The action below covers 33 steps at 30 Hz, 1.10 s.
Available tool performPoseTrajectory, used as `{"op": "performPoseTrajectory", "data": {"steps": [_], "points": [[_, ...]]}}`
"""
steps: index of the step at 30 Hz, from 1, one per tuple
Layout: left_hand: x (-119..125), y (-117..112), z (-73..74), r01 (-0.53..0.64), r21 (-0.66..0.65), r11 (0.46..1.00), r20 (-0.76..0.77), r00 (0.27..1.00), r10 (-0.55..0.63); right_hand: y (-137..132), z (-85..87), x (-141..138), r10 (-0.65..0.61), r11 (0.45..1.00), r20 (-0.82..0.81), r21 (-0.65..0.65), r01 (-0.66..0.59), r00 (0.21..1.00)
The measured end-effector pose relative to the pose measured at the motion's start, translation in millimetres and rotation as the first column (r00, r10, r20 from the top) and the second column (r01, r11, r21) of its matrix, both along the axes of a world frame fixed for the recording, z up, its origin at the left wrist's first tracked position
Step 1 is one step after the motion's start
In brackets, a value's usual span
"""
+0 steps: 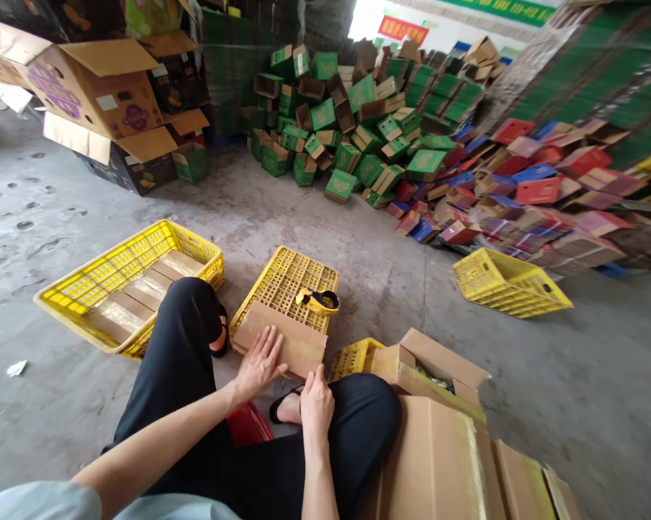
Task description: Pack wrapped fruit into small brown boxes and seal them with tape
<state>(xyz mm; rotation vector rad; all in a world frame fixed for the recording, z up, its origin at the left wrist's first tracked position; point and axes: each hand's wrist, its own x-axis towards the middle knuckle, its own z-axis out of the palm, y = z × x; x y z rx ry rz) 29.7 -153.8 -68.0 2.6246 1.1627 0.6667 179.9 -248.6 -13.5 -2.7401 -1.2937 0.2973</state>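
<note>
A flat brown cardboard box [298, 352] lies on an upturned yellow plastic crate [285, 271] in front of my knees. My left hand [260, 366] rests flat on the box's top, fingers stretched out. At the near right corner of the box, my right hand [317, 399] has its fingers curled and closed on the edge. Just behind the box, a yellow and black tape dispenser [319, 300] lies on the crate.
A yellow crate [59, 300] at left holds several taped boxes [146, 287]. On my right stand larger cartons [433, 455], one open [438, 354]. Another yellow crate [512, 285] sits farther right. Piles of green boxes [341, 184] and red and blue boxes [539, 191] fill the back.
</note>
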Motion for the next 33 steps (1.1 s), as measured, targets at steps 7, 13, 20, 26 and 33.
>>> {"op": "performPoseTrajectory", "data": {"steps": [7,13,20,26,33], "points": [[26,-27,2.1,-0.022,-0.022,1.0,-0.011,1.0,0.022,-1,0.8,1,0.025,1.0,-0.01,-0.003,-0.025,1.0],[28,-10,6.8,-0.014,-0.095,0.995,-0.059,0.998,0.008,0,2.7,2,0.038,0.999,-0.014,0.012,-0.038,0.999],[11,-18,9.0,0.105,-0.061,0.993,-0.052,0.993,-0.108,1,3.8,3,0.027,1.0,-0.018,0.013,-0.027,0.999],[-32,2,10.7,0.104,-0.08,0.991,-0.049,0.993,-0.108,2,-3.4,6,-0.004,0.998,-0.027,0.057,0.005,1.0],[-63,37,8.6,-0.172,-0.119,0.978,-0.03,0.985,0.17,3,-20.6,3,-0.002,0.989,-0.028,0.146,0.006,1.0]]}}
